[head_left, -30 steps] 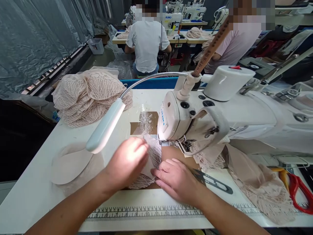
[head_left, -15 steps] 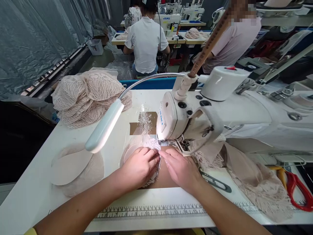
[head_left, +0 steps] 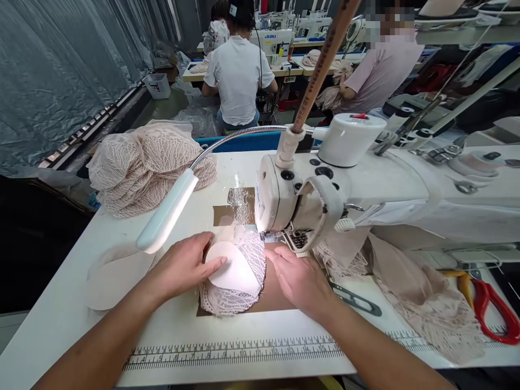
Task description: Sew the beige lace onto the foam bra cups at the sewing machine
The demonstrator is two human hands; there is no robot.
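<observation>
A beige lace bra cup piece (head_left: 231, 303) lies under the sewing machine's needle area, with a smooth pale cup pad (head_left: 232, 266) on top of it. My left hand (head_left: 184, 266) is at the left side of the pad, thumb resting on it and the fingers apart near its far edge. At the lace's right edge, my right hand (head_left: 298, 276) has its fingertips pinched together beside the presser foot. The white sewing machine (head_left: 280, 195) hides part of the lace's far edge.
A stack of lace pieces (head_left: 150, 168) sits at the back left, with loose pale cups (head_left: 117, 276) in front. A lamp (head_left: 168, 211) arches over the table. Red-handled scissors (head_left: 495, 311), a metal clip-like tool (head_left: 357, 300) and lace fabric (head_left: 430, 298) lie right. Two people sit beyond.
My left hand has moved left off the lace by the needle to the pad's left side, its thumb and fingers spreading. The pad now shows fully. My right hand stays at the lace edge.
</observation>
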